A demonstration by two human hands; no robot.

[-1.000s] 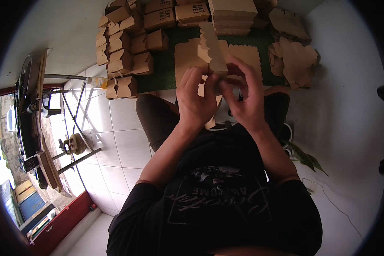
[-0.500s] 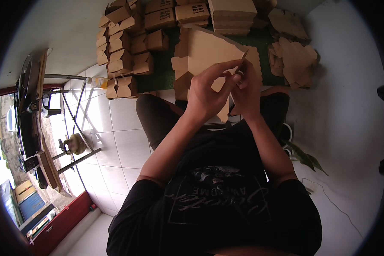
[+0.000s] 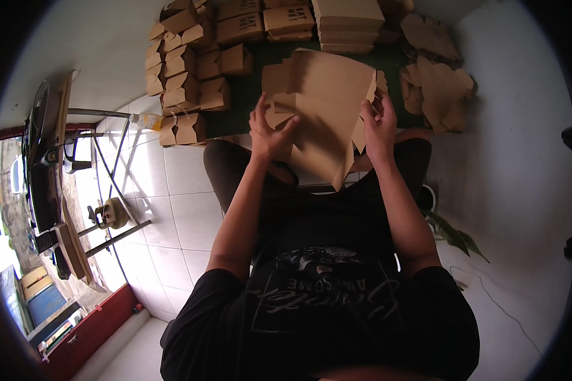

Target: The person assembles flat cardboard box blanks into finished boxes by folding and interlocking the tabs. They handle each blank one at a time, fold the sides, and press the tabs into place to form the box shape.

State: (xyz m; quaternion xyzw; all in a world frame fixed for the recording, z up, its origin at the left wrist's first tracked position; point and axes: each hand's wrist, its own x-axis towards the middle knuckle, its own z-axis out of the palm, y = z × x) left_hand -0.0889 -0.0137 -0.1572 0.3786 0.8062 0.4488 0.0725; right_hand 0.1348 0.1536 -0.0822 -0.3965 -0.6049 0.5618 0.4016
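Observation:
A large brown cardboard box blank (image 3: 327,114) lies partly folded in front of me. Its near end droops over the table's edge above my lap. At the right edge, my right hand (image 3: 380,130) is closed on a folded-up flap, thumb and fingers pinching it. My left hand (image 3: 270,134) has its fingers spread beside the left flaps, with the thumb over the board. Whether those fingertips touch the cardboard, I cannot tell.
The table has a green cover (image 3: 251,89). Small folded cartons (image 3: 181,89) crowd its left side, and printed boxes (image 3: 289,20) stand at the back. Beside them rises a stack of flat cardboard trays (image 3: 348,25). Cut blanks (image 3: 445,92) are heaped on the right.
My hands were together at the blank's right side and have parted. The left hand has moved left and opened. The blank's sides now stand up more, and its near end hangs lower.

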